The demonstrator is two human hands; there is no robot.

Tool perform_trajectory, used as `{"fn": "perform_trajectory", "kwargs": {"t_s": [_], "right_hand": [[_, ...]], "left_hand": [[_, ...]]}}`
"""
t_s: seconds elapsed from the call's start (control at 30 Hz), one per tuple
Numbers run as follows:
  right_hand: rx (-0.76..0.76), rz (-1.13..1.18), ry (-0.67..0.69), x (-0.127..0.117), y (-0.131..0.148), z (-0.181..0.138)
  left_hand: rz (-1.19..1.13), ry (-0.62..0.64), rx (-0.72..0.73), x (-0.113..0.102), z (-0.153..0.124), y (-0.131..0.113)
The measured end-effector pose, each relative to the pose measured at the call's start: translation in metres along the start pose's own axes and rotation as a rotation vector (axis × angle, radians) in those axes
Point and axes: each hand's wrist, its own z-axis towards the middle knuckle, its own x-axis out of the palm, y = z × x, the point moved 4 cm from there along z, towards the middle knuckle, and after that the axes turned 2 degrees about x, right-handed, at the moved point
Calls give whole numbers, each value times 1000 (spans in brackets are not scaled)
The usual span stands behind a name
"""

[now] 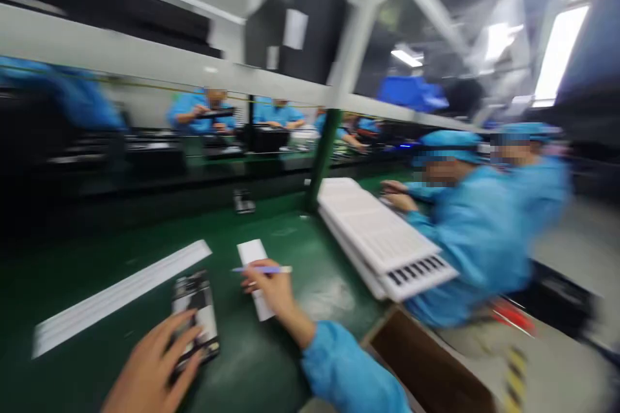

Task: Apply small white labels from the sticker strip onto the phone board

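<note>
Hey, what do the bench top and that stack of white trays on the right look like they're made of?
Bench top: dark green mat, probably rubber or vinyl; it shows soft glossy reflections. Stack of white trays: likely moulded plastic, matte white, with ribbed rows and dark slots at the near end. Motion blur leaves both uncertain.

Left hand (154,364) low in view, palm down, fingers spread and pressed flat forward. Right hand (271,290) further ahead, fingers curled in a pinch grip, wrist straight, forearm in a bright blue fabric sleeve (346,371) angled in from lower right.
</note>
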Motion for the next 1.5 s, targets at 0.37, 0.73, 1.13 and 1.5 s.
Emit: {"fn": "perform_trajectory", "kwargs": {"t_s": [0.37, 0.73, 1.13, 1.5], "right_hand": [[67, 34, -7, -9, -30, 89], [119, -63, 11, -39, -57, 115], [128, -89, 69, -35, -73, 113], [128, -32, 143, -35, -74, 115]], "left_hand": [[57, 149, -234, -9, 43, 59], [-32, 283, -121, 39, 112, 41], [-51, 301, -105, 77, 106, 39], [-55, 361, -134, 75, 108, 41]]}}
